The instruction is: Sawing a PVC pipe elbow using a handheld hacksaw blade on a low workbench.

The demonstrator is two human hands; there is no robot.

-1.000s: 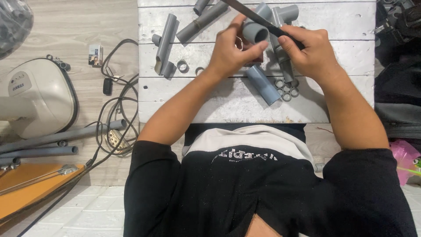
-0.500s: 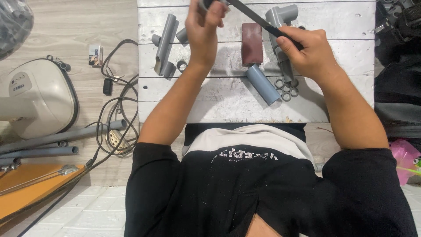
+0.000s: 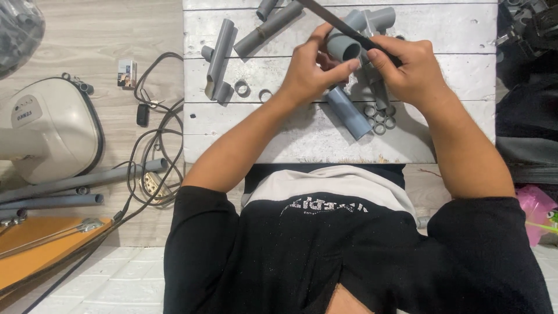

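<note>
The white plank bench [image 3: 290, 134] sat over a pale wood floor, with a cream-coloured appliance [image 3: 49, 128], a tangle of black cables [image 3: 154, 151] and a couple of long grey pipes [image 3: 75, 183] off to the left side. Up on the bench there were loose pipe offcuts [image 3: 221, 58], a blue-grey pipe length [image 3: 349, 111] lying at a slant, and a little cluster of cut rings [image 3: 379, 118].

The left hand [image 3: 311, 72] was clenched around a short grey pipe piece [image 3: 343, 47], open end turned toward the camera, fingers and thumb wrapped round its body. The right hand [image 3: 412, 70] was closed on the handle end of a long dark blade-like tool [image 3: 334, 20] — looked like a file or saw blade, couldn't tell which — running diagonally up and to the left, right across the top of that pipe piece.

My read: this looked like the stage of working the pipe's rim, trimming or deburring. The next stroke probably called for the left-hand grip to keep the piece from rolling while the tool stayed on the edge, clear of the fingertips — they were sitting really near it.
</note>
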